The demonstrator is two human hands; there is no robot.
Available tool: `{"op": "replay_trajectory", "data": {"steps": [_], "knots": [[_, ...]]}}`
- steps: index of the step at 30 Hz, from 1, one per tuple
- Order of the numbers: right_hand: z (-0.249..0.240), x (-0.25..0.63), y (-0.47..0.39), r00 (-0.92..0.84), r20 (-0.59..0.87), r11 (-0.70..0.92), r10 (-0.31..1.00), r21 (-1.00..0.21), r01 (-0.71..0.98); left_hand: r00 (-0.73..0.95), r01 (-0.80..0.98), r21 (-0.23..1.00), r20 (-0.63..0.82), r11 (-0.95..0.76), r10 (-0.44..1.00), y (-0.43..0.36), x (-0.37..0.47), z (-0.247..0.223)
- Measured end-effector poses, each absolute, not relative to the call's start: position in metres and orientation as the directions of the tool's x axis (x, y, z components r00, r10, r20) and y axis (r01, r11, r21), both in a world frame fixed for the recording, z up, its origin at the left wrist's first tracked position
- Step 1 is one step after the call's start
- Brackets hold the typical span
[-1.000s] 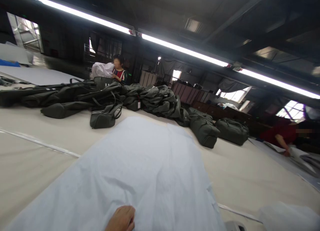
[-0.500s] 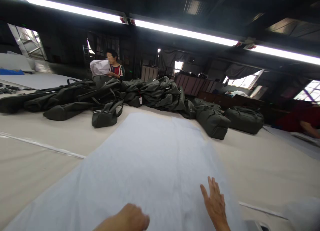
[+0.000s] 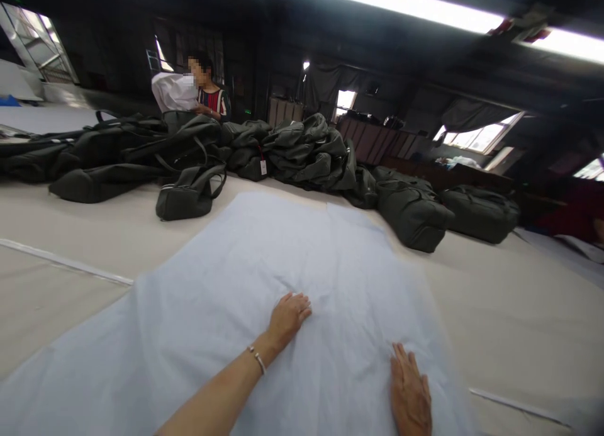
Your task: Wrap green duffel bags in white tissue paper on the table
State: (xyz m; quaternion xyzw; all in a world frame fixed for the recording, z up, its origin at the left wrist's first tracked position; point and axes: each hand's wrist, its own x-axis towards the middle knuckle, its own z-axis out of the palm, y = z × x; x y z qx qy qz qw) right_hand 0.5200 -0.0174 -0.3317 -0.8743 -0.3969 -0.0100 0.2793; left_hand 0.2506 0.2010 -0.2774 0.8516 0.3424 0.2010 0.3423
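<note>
A pale blue-white sheet (image 3: pixel 202 316) lies over the table in front of me, with small wrinkles near its middle. My left hand (image 3: pixel 289 318), with a bracelet on the wrist, rests on the sheet near its centre, fingers spread slightly and bent. Farther right and nearer to me, my right hand (image 3: pixel 409 385) lies on the sheet with its fingers stretched out. Neither hand shows anything held.
Dark green bags (image 3: pixel 311 153) are heaped along the far side of the table (image 3: pixel 509 310). A small bag (image 3: pixel 186 197) sits beyond the sheet's left edge. Behind the heap, a person (image 3: pixel 212 99) holds white material (image 3: pixel 174 91).
My left hand has moved forward and right onto the middle of the sheet, where wrinkles now show. My right hand has shifted slightly nearer to me. The camera view has tilted down.
</note>
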Motion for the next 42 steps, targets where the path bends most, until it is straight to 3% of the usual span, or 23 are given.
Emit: {"op": "replay_trajectory", "data": {"steps": [4, 6, 10, 13, 16, 19, 21, 22, 24, 27, 29, 35, 42], "knots": [[-0.299, 0.535, -0.023, 0.852, -0.080, -0.582, 0.518, -0.763, 0.282, 0.670, 0.368, 0.831, 0.075, -0.418, 0.739, 0.219, 0.246, -0.259], [-0.279, 0.540, -0.028, 0.873, -0.176, -0.567, 0.454, -0.813, 0.131, 0.666, 0.339, 0.861, 0.066, -0.379, 0.743, 0.226, 0.242, -0.250], [-0.250, 0.539, -0.036, 0.868, -0.234, -0.533, 0.439, -0.845, 0.043, 0.586, 0.357, 0.868, 0.079, -0.344, 0.806, 0.229, 0.240, -0.239], [-0.247, 0.530, -0.035, 0.853, -0.273, -0.624, 0.445, -0.777, 0.077, 0.499, 0.406, 0.856, 0.085, -0.319, 0.863, 0.223, 0.244, -0.237], [-0.256, 0.515, -0.027, 0.795, -0.214, -0.645, 0.567, -0.716, 0.267, 0.456, 0.427, 0.853, 0.081, -0.298, 0.886, 0.216, 0.244, -0.237], [-0.259, 0.488, -0.015, 0.739, 0.094, -0.517, 0.667, -0.657, 0.549, 0.441, 0.420, 0.848, 0.121, -0.324, 0.889, 0.211, 0.239, -0.235], [-0.250, 0.462, -0.003, 0.696, 0.264, -0.408, 0.667, -0.652, 0.639, 0.440, 0.417, 0.833, 0.166, -0.364, 0.883, 0.207, 0.235, -0.231], [-0.243, 0.448, 0.006, 0.697, 0.251, -0.379, 0.672, -0.692, 0.615, 0.442, 0.418, 0.822, 0.188, -0.387, 0.877, 0.204, 0.234, -0.229], [-0.229, 0.419, 0.026, 0.684, 0.053, -0.362, 0.728, -0.817, 0.448, 0.452, 0.423, 0.797, 0.226, -0.430, 0.863, 0.199, 0.232, -0.225], [-0.218, 0.383, 0.062, 0.509, -0.146, -0.317, 0.848, -0.910, 0.268, 0.479, 0.426, 0.765, 0.262, -0.483, 0.838, 0.194, 0.234, -0.224], [-0.223, 0.370, 0.083, 0.451, -0.146, -0.287, 0.881, -0.921, 0.262, 0.496, 0.423, 0.753, 0.272, -0.503, 0.825, 0.193, 0.235, -0.226], [-0.255, 0.374, 0.106, 0.518, -0.195, -0.354, 0.833, -0.907, 0.228, 0.513, 0.408, 0.763, 0.262, -0.501, 0.817, 0.194, 0.236, -0.228], [-0.261, 0.383, 0.104, 0.562, -0.195, -0.406, 0.804, -0.870, 0.279, 0.446, 0.311, 0.868, 0.226, -0.387, 0.866, 0.199, 0.232, -0.228]]}}
